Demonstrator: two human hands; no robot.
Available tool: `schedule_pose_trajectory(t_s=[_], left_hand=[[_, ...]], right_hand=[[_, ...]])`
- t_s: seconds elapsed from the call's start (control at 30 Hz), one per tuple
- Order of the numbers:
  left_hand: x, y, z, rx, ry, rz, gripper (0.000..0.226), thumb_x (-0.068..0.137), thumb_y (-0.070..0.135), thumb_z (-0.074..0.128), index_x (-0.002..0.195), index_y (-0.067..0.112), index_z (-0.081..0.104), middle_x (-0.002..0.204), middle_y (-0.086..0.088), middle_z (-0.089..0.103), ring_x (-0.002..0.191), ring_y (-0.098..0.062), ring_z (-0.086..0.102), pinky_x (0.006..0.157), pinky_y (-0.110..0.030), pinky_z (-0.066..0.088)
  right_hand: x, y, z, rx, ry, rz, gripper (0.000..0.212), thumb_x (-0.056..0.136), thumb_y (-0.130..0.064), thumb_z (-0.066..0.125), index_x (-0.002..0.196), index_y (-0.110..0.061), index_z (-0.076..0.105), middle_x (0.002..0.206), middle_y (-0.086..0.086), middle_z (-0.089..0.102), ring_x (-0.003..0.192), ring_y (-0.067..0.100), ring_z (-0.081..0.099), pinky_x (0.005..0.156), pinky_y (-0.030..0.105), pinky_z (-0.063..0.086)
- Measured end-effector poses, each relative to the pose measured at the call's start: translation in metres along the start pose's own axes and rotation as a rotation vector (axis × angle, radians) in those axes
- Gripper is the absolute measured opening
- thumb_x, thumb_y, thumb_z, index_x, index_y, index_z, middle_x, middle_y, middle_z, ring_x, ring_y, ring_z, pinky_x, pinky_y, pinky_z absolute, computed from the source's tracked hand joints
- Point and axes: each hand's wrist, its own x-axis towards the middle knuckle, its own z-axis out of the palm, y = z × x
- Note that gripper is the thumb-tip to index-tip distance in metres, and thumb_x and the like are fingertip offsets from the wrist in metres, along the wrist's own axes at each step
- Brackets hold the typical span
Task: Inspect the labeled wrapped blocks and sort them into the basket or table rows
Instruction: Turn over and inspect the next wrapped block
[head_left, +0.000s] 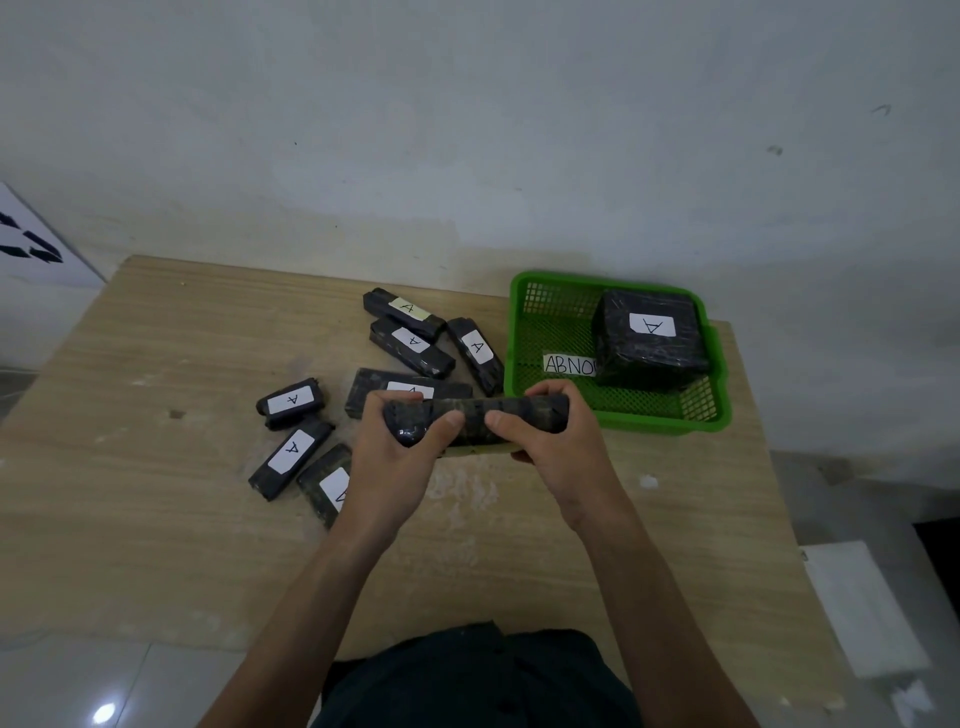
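Both hands hold one long black wrapped block (472, 420) level above the middle of the wooden table (156, 509). My left hand (397, 457) grips its left end and my right hand (558, 441) grips its right end; its label does not show. Several more black blocks with white "A" labels lie loose on the table: one small (292, 401), one slanted (291, 457), one partly behind my left wrist (324, 480), one behind the held block (402, 387), and three at the back (410, 343). A green basket (540, 306) at the right holds a big square block (649, 332) labeled "A".
A paper tag reading "ABNO…" (569, 365) lies inside the basket, partly covered by the big block. The wall stands just behind the table. A white board (31, 244) leans at the far left, and white objects (862, 608) lie on the floor at the right.
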Motion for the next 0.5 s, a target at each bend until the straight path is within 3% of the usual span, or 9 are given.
schedule_pose_trajectory(t_s=[0.1, 0.2, 0.33, 0.5], left_hand=[[0.001, 0.004, -0.004, -0.005, -0.053, 0.006, 0.026, 0.082, 0.022, 0.069, 0.098, 0.024, 0.05, 0.093, 0.004, 0.062, 0.082, -0.004, 0.063, 0.065, -0.015, 0.048], [0.002, 0.008, -0.009, -0.022, -0.13, 0.018, 0.022, 0.086, 0.019, 0.063, 0.105, 0.018, 0.05, 0.095, 0.004, 0.062, 0.075, 0.005, 0.064, 0.062, -0.009, 0.049], [0.003, 0.004, -0.013, -0.064, -0.193, -0.01, 0.021, 0.084, 0.027, 0.062, 0.102, 0.025, 0.052, 0.098, 0.0, 0.065, 0.086, -0.009, 0.066, 0.079, -0.028, 0.053], [0.003, 0.004, -0.019, -0.08, -0.246, 0.001, 0.029, 0.078, 0.043, 0.057, 0.101, 0.025, 0.054, 0.095, 0.001, 0.066, 0.083, -0.013, 0.061, 0.077, -0.028, 0.048]], right_hand=[[-0.002, -0.001, -0.003, 0.028, -0.033, -0.014, 0.033, 0.075, -0.017, 0.079, 0.092, -0.022, 0.051, 0.092, 0.001, 0.059, 0.085, 0.017, 0.062, 0.08, 0.037, 0.057], [-0.003, -0.003, -0.01, 0.1, -0.096, -0.018, 0.022, 0.085, -0.013, 0.07, 0.092, -0.02, 0.05, 0.092, 0.0, 0.058, 0.084, 0.016, 0.061, 0.072, 0.029, 0.055], [-0.004, -0.003, -0.012, 0.086, -0.095, -0.009, 0.019, 0.086, -0.012, 0.068, 0.092, -0.02, 0.05, 0.094, 0.002, 0.058, 0.086, 0.017, 0.062, 0.071, 0.028, 0.053], [-0.006, -0.01, -0.017, 0.105, -0.149, 0.039, 0.006, 0.096, -0.018, 0.053, 0.09, -0.019, 0.051, 0.091, -0.001, 0.056, 0.084, 0.013, 0.057, 0.078, 0.035, 0.051]])
